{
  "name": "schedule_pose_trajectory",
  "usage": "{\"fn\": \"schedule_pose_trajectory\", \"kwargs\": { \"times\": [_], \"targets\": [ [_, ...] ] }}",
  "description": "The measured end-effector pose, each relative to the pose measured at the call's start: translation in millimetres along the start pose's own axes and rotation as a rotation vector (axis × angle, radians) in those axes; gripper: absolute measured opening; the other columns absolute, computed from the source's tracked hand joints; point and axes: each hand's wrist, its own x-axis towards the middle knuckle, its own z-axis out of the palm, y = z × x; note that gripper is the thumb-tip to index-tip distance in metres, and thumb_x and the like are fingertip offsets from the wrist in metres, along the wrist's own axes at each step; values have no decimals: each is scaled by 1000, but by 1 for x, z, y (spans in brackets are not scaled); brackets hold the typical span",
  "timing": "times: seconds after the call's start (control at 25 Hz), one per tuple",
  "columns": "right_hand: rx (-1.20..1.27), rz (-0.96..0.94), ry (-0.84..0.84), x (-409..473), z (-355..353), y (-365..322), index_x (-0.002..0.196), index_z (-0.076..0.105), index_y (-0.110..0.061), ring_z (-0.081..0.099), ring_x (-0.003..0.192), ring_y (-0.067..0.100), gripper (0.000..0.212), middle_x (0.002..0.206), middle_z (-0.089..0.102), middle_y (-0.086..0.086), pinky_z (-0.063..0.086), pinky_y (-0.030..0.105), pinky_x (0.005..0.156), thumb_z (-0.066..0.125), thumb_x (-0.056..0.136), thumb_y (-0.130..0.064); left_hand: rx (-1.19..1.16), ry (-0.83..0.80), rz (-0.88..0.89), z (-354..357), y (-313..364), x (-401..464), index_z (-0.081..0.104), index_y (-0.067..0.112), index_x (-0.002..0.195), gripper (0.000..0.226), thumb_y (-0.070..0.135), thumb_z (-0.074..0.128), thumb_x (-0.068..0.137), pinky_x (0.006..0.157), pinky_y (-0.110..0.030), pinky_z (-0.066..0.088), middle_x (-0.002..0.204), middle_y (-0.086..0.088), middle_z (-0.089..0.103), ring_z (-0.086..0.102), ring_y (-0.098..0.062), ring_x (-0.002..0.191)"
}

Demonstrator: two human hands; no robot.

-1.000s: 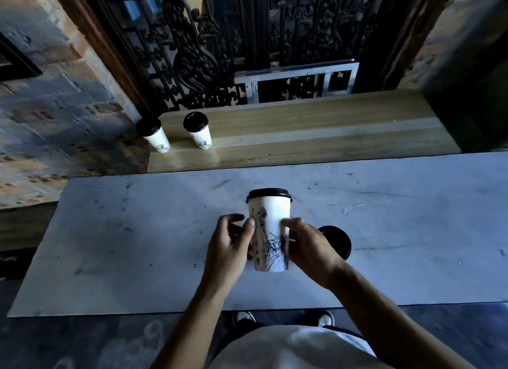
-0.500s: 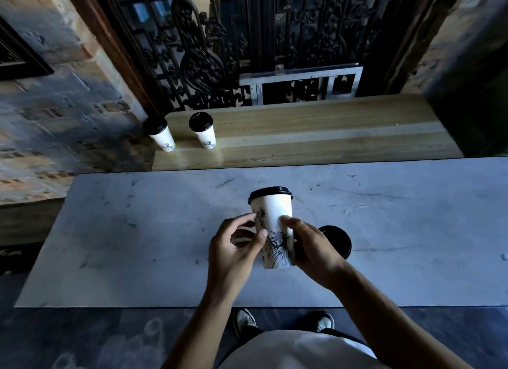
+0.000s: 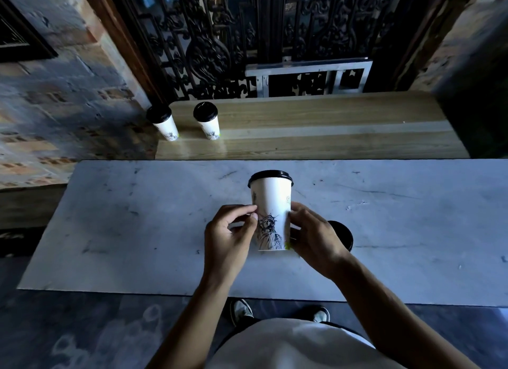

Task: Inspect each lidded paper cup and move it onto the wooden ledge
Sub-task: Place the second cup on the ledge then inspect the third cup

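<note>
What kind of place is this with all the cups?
Probably a café's serving window or counter. A marble counter meets a wooden ledge in front of an ornate iron grille, and lidded takeaway cups stand on the ledge while both hands turn another cup.

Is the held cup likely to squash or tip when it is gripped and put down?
The cup looks like thin paper, so a hard squeeze may dent it. Both hands, left and right, hold it by fingertips, suggesting little weight. It is tall with a narrow base, so it may tip.
</note>
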Motion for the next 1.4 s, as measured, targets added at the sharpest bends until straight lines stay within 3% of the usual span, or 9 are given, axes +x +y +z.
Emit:
{"fn": "schedule_pose_trajectory", "kwargs": {
  "times": [0.16,0.32,0.56,0.76,0.96,1.12,1.24,1.4],
  "targets": [
    [-58,-46,-65,-2,-3,-7,129,66,-5,70,96,31,36,115,74,18,53,45,91,56,96,-15,-60,16,-91,4,-1,-1,77,18,103,19,23,79,85,80,-18,56,103,4,78,74,-8,94],
    [-137,-71,-98,-3,-7,-11,125,67,-4,73,100,26,42,114,77,18,59,34,85,62,88,-21,-66,26,-103,5,-1,-2,77,19,101,16,14,79,86,78,-16,55,101,6,78,73,-7,94],
    [-74,-81,-104,-6,-11,-14,133,63,-7,68,105,38,38,127,67,33,52,47,97,49,97,-9,-57,-10,7,6,6,-7,76,11,97,14,2,76,86,77,-16,54,101,0,75,73,-9,90],
    [-109,-99,-65,-6,-17,-14,133,63,-19,63,98,33,46,109,72,25,53,34,82,56,88,-13,-60,9,22,10,5,-11,76,14,96,23,-6,69,87,75,-17,55,100,-1,74,72,-14,89],
    [-163,-124,-123,-12,-17,-14,136,62,-10,71,100,25,50,121,74,19,58,34,86,62,86,-19,-105,25,-68,12,8,-12,76,28,98,21,9,72,90,76,-14,53,104,5,77,72,-9,94],
    [-195,-130,-140,-13,-16,-16,128,68,-9,69,108,29,43,125,70,27,55,48,100,66,87,-20,-104,11,-83,12,8,-14,72,34,101,21,21,76,85,74,-12,53,108,6,76,72,-6,97],
    [-228,-154,-138,-13,-18,-15,124,72,-11,73,106,30,38,119,74,22,59,35,87,71,86,-18,-20,16,-32,12,6,-15,75,28,100,23,8,74,88,74,-13,53,105,4,75,72,-6,91],
    [-190,-139,-114,-11,-23,-14,131,67,-15,71,114,35,48,122,70,27,59,36,85,72,83,-15,38,8,58,13,6,-14,78,14,99,26,-7,68,88,75,-12,53,102,0,73,71,-9,91]
  ]
}}
